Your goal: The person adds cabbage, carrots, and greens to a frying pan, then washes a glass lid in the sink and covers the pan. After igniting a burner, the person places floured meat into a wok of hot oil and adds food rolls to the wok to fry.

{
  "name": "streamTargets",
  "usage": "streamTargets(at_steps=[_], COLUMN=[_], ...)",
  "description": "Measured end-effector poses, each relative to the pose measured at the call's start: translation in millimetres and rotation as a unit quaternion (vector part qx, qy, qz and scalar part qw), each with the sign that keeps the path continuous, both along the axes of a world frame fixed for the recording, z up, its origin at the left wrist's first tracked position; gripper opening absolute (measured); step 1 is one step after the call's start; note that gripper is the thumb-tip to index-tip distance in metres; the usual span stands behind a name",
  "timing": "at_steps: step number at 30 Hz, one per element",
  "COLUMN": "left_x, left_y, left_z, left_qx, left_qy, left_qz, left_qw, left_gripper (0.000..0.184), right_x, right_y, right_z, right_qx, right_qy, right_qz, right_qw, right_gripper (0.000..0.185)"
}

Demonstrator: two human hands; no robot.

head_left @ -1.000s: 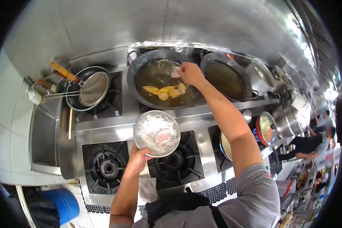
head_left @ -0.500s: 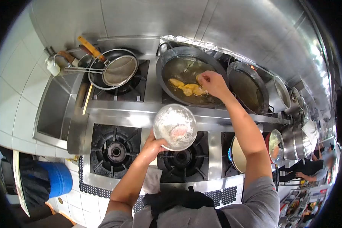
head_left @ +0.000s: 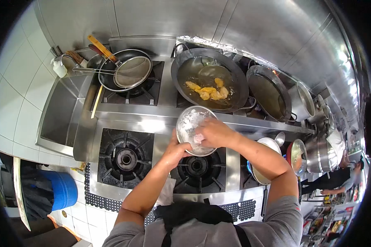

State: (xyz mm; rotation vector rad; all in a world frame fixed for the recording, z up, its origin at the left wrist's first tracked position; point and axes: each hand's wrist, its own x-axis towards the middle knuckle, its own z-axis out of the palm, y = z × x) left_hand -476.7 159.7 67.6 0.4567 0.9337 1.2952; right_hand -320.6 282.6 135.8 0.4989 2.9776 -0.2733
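Note:
My left hand [head_left: 175,152] grips the near-left rim of a metal bowl [head_left: 182,121] dusted inside with white flour. My right hand [head_left: 215,132] is down in the bowl, its fingers closed around a pale pink, floured piece of raw meat [head_left: 198,138], partly hidden by the fingers. Just beyond, a wide dark wok [head_left: 238,76] holds oil, with several yellow battered pieces [head_left: 208,93] frying in it.
A second wok [head_left: 268,92] with oil stands to the right. At left, a strainer [head_left: 132,72] rests across a black pan. Two front burners [head_left: 126,160] lie below the bowl. A white pot [head_left: 257,171] sits over a blue flame at right. Another person [head_left: 338,179] stands farther right.
My right hand has come back from the wok into the bowl and closed on the meat. Another yellow piece now shows in the oil. The bowl has shifted slightly right.

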Motion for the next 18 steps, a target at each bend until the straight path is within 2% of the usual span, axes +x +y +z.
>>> streamTargets(at_steps=[1,3,5,6,7,8,10,11,13,14,16,17,18], left_x=[0,-3,-7,-8,-10,-11,-15,-18,-25,-29,-40,-46,-52], left_y=[-1,-2,-5,-9,-12,-16,-27,-33,-47,-56,-68,-78,-89], left_z=[-1,-11,-17,-20,-24,-27,-22,-28,-41,-48,-51,-49,-48], left_qx=[-0.007,-0.008,-0.017,-0.017,-0.022,-0.027,-0.038,-0.06,-0.076,-0.092,-0.108,-0.103,-0.1], left_qy=[-0.012,-0.023,-0.039,-0.038,-0.041,-0.043,-0.042,-0.035,-0.027,-0.034,-0.044,-0.057,-0.068], left_qz=[0.004,0.003,-0.002,-0.001,-0.009,-0.016,-0.012,-0.008,0.0,0.019,0.037,0.06,0.082], left_qw=[1.0,1.0,0.999,0.999,0.999,0.999,0.998,0.998,0.997,0.995,0.992,0.991,0.989], left_gripper=[0.084,0.084,0.083,0.083,0.083,0.083,0.083,0.084,0.085,0.085,0.084,0.078,0.073], right_x=[0,0,-9,-13,-17,-21,-22,-24,-30,-32,-32,-23,-20], right_y=[5,27,61,81,95,116,165,181,208,215,214,210,195], right_z=[5,20,38,34,42,39,9,-8,-35,-42,-46,-40,-23], right_qx=[0.001,-0.105,-0.094,-0.018,0.012,0.014,0.163,0.166,0.195,0.199,0.152,0.124,0.121], right_qy=[-0.001,0.12,0.178,0.235,0.229,0.231,0.149,0.153,0.037,0.039,-0.021,0.047,0.045], right_qz=[0.0,-0.027,-0.039,-0.057,-0.115,-0.113,-0.182,-0.178,-0.258,-0.254,-0.297,-0.253,-0.254], right_qw=[1.0,0.987,0.979,0.97,0.967,0.966,0.958,0.958,0.946,0.946,0.942,0.958,0.959], right_gripper=[0.03,0.035,0.032,0.028,0.022,0.022,0.019,0.019,0.018,0.018,0.022,0.026,0.026])
